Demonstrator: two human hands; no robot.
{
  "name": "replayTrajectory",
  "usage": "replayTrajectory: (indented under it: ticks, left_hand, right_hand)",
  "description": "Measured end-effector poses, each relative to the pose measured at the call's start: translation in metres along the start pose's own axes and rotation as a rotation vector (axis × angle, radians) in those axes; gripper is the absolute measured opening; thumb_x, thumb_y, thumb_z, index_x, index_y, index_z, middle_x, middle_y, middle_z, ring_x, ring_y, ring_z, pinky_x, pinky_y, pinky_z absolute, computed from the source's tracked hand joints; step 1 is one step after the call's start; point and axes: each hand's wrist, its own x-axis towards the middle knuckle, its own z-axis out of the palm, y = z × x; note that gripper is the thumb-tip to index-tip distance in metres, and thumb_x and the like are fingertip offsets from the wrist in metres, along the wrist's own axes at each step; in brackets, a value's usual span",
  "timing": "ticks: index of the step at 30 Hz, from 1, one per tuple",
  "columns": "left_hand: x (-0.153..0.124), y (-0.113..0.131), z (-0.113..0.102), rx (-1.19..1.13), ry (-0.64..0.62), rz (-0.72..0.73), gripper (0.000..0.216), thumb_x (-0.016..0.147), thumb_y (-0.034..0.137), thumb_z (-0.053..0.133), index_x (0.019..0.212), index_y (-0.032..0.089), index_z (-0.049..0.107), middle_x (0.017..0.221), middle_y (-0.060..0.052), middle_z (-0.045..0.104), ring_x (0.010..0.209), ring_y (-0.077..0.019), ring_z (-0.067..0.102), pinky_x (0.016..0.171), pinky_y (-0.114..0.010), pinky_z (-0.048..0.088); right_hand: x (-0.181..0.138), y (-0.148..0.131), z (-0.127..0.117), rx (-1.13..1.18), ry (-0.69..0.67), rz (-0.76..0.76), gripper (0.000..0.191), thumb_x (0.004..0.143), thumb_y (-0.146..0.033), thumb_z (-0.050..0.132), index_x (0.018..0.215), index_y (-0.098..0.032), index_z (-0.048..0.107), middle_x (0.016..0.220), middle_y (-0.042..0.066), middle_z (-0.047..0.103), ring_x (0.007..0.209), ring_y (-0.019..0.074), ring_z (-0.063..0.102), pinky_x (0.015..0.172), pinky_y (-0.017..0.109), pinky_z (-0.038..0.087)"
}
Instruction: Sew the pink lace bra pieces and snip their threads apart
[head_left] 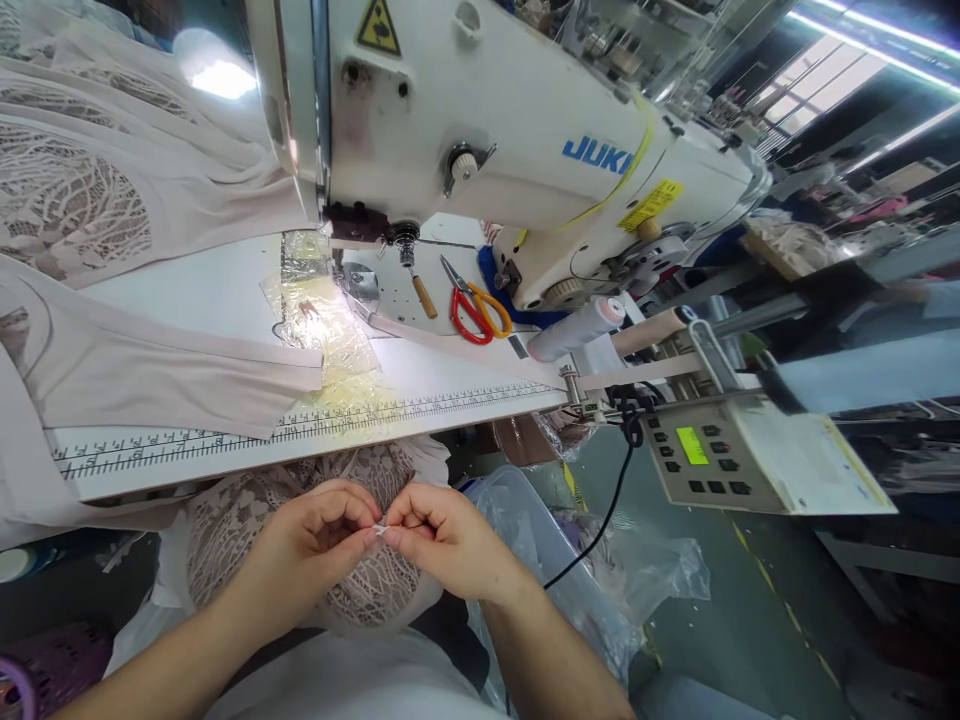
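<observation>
My left hand (321, 538) and my right hand (444, 545) meet fingertip to fingertip in front of the table edge. Between them, thumb and forefinger of each hand pinch a small white scrap of fabric (382, 530), mostly hidden by the fingers. Beneath both hands a pale lace garment (371, 592) lies across my lap. Up on the table, the strap end of another beige garment (247, 385) points toward the sewing machine (480, 130). Red-and-orange-handled scissors (480, 312) rest on the machine bed beside a wooden-handled tool (424, 297).
A printed ruler (217, 440) runs along the table's front edge. More lace garments (75, 190) are heaped at the left. Right of the machine stand a thread cone (577, 330) and a control box (697, 455) with a hanging black cable. A plastic-lined bin (517, 510) sits below.
</observation>
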Motion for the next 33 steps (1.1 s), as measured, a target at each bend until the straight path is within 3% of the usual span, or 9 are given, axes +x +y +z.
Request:
replayTrajectory:
  ticks: [8,22,33]
  left_hand:
    - [-0.0005,-0.0008,0.0033,0.01,0.032,0.055,0.013,0.072,0.024,0.063,0.06,0.019,0.065,0.075,-0.005,0.063,0.065,-0.0132,0.059,0.055,-0.019,0.047]
    - [-0.0032,-0.0041,0.0025,0.075,-0.031,0.061,0.014,0.077,0.025,0.061,0.066,0.019,0.067,0.081,-0.005,0.063,0.07,-0.0134,0.061,0.06,-0.019,0.047]
    - [-0.0016,-0.0019,0.0029,0.137,-0.023,0.116,0.015,0.078,0.022,0.057,0.067,0.018,0.066,0.081,-0.005,0.063,0.063,-0.0115,0.06,0.052,-0.018,0.046]
  right_hand:
    - [0.0004,0.0002,0.0012,-0.011,0.03,-0.011,0.016,0.076,-0.03,0.064,0.073,-0.018,0.055,0.052,-0.01,0.029,0.048,0.0064,0.026,0.046,0.019,0.024]
    - [-0.0003,-0.0026,0.001,-0.014,0.011,-0.053,0.01,0.076,-0.024,0.06,0.07,-0.018,0.055,0.051,-0.01,0.03,0.047,0.0062,0.026,0.045,0.02,0.023]
    - [0.003,-0.0021,0.0023,-0.004,0.051,-0.063,0.007,0.071,-0.021,0.057,0.065,-0.018,0.054,0.049,-0.01,0.031,0.044,0.0056,0.025,0.042,0.019,0.021]
